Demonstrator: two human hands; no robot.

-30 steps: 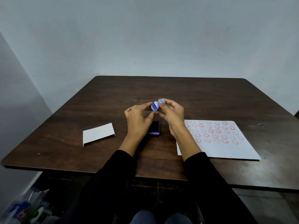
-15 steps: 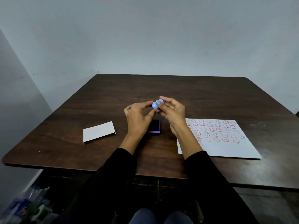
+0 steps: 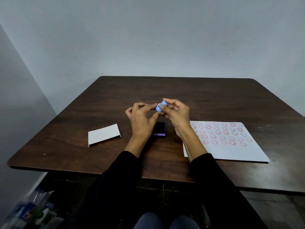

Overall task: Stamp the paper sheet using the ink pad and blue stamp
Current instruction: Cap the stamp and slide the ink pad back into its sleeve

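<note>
Two hands are raised together above the middle of the dark wooden table point(image 3: 115, 100), and the blue stamp point(image 3: 161, 106) is pinched between them, clear of the surface and above the ink pad point(image 3: 159, 128), which lies open on the table just below the wrists. The stamp is judged to be light, rigid plastic, small enough to slip or roll if gripped loosely; it is best taken by its sides, with the printing face kept free of skin so that ink is not smeared. The right hand point(image 3: 177, 113) is closed on the stamp's right side, thumb and forefinger clamped on it and the other fingers curled loosely behind. The left hand point(image 3: 142, 120) meets the stamp's left end with the tips of its thumb and forefinger, drawn together in a narrow pinch, while its remaining fingers are bent and apart; whether a cap is being pulled or the body merely steadied cannot be told. The paper sheet point(image 3: 231, 149) lies flat to the right, partly under the right forearm, with rows of red smiley prints across its upper part and its near margin blank. A folded white card point(image 3: 104, 134) rests well apart on the left.
</note>
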